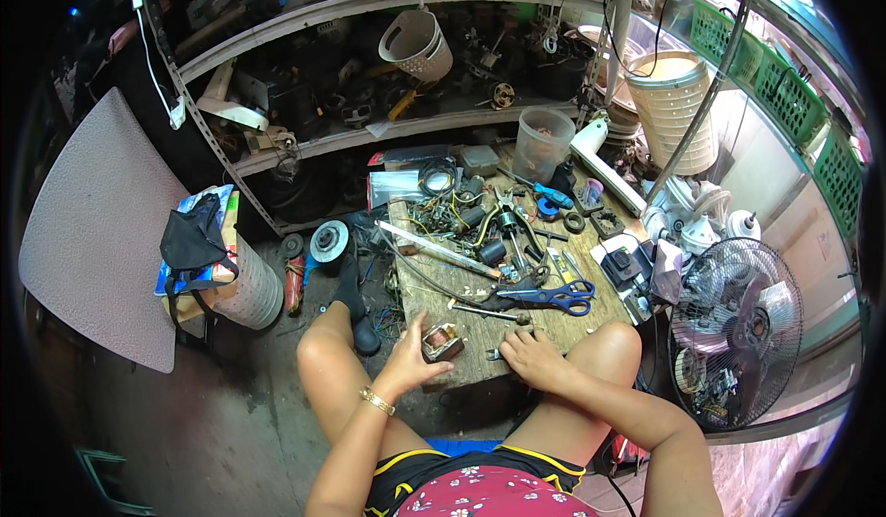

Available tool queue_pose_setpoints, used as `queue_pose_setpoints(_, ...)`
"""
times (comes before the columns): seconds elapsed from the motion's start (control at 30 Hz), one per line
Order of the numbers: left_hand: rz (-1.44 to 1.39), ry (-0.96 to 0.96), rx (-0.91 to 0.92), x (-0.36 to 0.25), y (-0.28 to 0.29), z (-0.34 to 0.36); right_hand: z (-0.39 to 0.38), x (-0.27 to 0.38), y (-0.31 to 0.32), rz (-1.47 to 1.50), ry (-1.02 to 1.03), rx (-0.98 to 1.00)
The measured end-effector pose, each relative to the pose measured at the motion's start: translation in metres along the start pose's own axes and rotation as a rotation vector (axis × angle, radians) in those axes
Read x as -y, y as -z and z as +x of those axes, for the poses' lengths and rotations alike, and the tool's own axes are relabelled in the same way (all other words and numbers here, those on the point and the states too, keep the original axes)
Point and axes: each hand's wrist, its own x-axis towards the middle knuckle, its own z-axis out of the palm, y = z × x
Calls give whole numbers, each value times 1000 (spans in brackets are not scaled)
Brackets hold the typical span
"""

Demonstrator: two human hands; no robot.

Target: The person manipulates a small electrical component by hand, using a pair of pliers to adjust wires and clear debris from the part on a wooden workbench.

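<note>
My left hand point(413, 362) is closed round the side of a small motor stator point(442, 342), a square metal core with copper winding, at the near left edge of the wooden board point(434, 297). My right hand point(532, 357) lies on the board's near edge with its fingers curled down. From under those fingers sticks the forked end of a metal wrench point(495, 354); the rest of it is hidden. Just beyond the hands lies a thin metal rod point(484, 313). Blue-handled scissors point(554, 297) rest farther up, pointing left.
Behind the scissors, pliers point(507, 222), wires and motor parts crowd the board. A clear plastic tub point(542, 144) stands at the back. To the right is a fan in a wire cage point(738, 332). A grinder point(293, 277) sits on the floor at left.
</note>
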Motion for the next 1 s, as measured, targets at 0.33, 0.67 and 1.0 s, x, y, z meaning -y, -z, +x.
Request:
queue_pose_setpoints(0.33,127,-101,-352,7,-34,-16,17,-21,-6,1434,-500,228)
queue_pose_setpoints(0.67,223,14,-475,-17,-47,-24,81,-4,52,1305,-548,895)
queue_pose_setpoints(1.0,450,-2,-512,-32,-62,-34,104,-1,44,1128,-326,970)
